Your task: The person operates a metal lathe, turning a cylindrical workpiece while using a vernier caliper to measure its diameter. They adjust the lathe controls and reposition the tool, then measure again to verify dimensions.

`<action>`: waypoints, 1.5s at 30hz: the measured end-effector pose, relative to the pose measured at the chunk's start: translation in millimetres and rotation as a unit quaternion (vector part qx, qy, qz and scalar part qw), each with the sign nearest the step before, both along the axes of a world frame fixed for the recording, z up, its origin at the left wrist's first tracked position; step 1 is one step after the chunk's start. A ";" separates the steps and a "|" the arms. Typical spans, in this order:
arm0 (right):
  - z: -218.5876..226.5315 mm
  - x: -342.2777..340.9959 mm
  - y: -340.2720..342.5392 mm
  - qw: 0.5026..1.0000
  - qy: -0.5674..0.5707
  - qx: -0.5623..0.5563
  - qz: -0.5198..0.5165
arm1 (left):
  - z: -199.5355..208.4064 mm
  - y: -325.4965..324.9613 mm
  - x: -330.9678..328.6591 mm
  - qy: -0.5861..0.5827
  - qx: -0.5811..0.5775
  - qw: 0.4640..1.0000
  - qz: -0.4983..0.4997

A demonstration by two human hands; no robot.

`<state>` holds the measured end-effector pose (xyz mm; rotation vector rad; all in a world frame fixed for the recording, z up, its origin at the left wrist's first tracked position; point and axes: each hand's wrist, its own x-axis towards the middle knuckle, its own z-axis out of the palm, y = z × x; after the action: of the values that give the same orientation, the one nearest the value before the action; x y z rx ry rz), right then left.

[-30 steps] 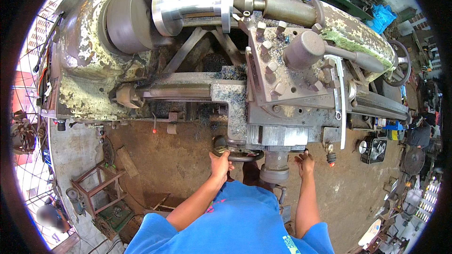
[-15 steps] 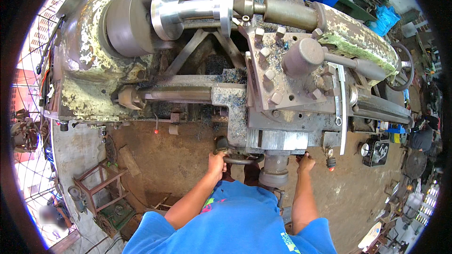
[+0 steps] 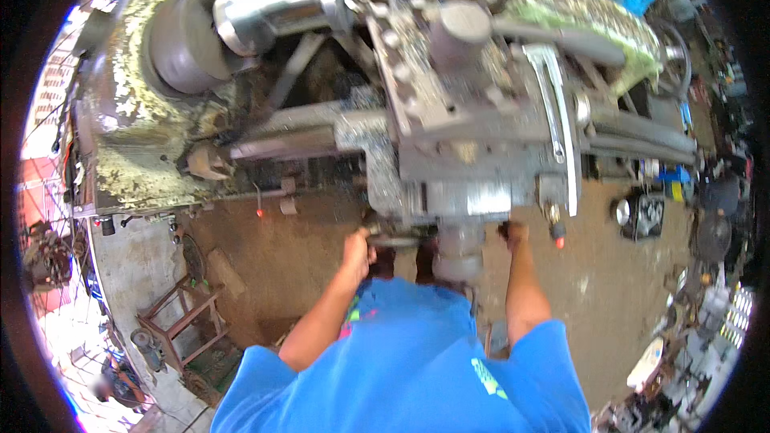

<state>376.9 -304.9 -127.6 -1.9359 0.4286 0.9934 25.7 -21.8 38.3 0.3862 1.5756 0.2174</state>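
Note:
My left hand (image 3: 358, 252) is closed round the handle of a carriage handwheel (image 3: 399, 241) at the front of a lathe. To the right of a round, ribbed cross-slide dial (image 3: 458, 254), my right hand (image 3: 516, 234) is closed at the underside of the slide. What its fingers grip is hidden. Above them sits a square tool post (image 3: 417, 84) with a heavy clamp knob (image 3: 461, 28), blurred by motion. A shiny flanged metal shaft (image 3: 293, 10) lies between the chuck (image 3: 186, 44) and the tailstock centre. The tool post's left edge is close to the right flange; contact I cannot tell.
A wrench (image 3: 549, 100) and a pale strip (image 3: 567, 144) lie on the slide, right of the tool post. A red-tipped lever (image 3: 558, 236) hangs at the carriage front. On the floor stand a rusty metal frame (image 3: 183, 317) at left and a dark box (image 3: 644, 215) at right.
The whole view has shifted, so the lathe sits higher and farther left, with blur. Both hands stay at the same places on the lathe.

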 end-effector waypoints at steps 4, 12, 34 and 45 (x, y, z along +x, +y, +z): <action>40.4 22.4 -11.9 0.963 -0.080 0.188 -0.176 | 5.7 -2.5 2.3 -0.012 0.000 0.999 -0.052; 236.5 57.8 11.2 0.895 -0.258 0.239 -0.274 | 11.4 -3.2 10.9 -0.019 0.012 0.999 -0.050; 285.5 17.0 83.5 0.847 -0.480 -0.178 0.139 | -18.0 -0.9 -4.8 -0.041 0.033 0.998 -0.029; 285.0 18.1 83.6 0.853 -0.468 -0.188 0.135 | -14.3 1.3 -6.2 -0.038 0.024 0.999 -0.012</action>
<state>395.0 -221.3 157.4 -2.6043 -0.2468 0.0118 19.6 -20.5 24.0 0.4302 1.4919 0.2493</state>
